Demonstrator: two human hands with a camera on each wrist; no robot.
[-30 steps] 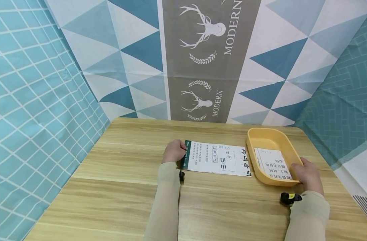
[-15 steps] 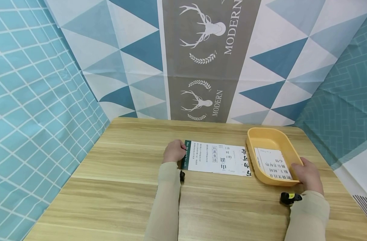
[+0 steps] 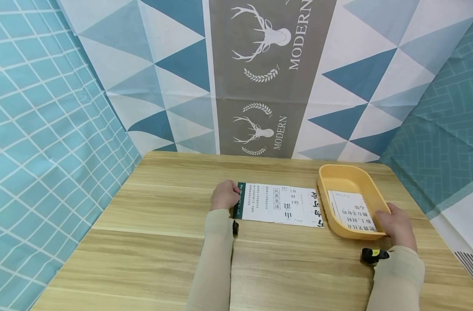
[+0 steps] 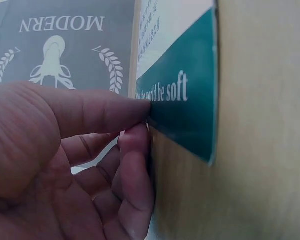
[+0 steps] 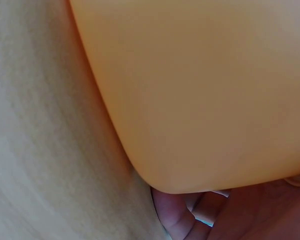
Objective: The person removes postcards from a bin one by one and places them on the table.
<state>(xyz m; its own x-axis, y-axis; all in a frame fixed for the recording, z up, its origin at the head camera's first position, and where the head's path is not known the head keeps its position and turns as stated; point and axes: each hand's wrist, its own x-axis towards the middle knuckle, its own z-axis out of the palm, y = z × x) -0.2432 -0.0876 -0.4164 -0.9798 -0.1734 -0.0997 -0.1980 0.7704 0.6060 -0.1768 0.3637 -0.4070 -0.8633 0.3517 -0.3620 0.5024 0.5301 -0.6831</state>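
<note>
My left hand [image 3: 225, 195] pinches the left edge of a white card [image 3: 256, 201] with a green end strip lettered "May the world be soft". In the left wrist view, thumb and forefinger meet at the edge of the green strip [image 4: 187, 107], which tilts up off the tabletop at its near corner. More white printed cards [image 3: 298, 205] continue the row to the right, edges overlapping or touching. With its thumb inside, my right hand [image 3: 399, 226] grips the near right corner of a yellow tray [image 3: 339, 172]. Its wall hides most of those fingers in the right wrist view.
Inside the tray lies another white card [image 3: 351, 209] with large black characters. The row's right end comes up close to the tray's left wall. Patterned cloth [image 3: 256, 86] hangs behind the wooden table [image 3: 162, 250], with blue tiled cloth [image 3: 46, 129] along the left.
The green end of the pinched card has shifted very slightly left and toward me. Both hands and the tray stay practically where they were.
</note>
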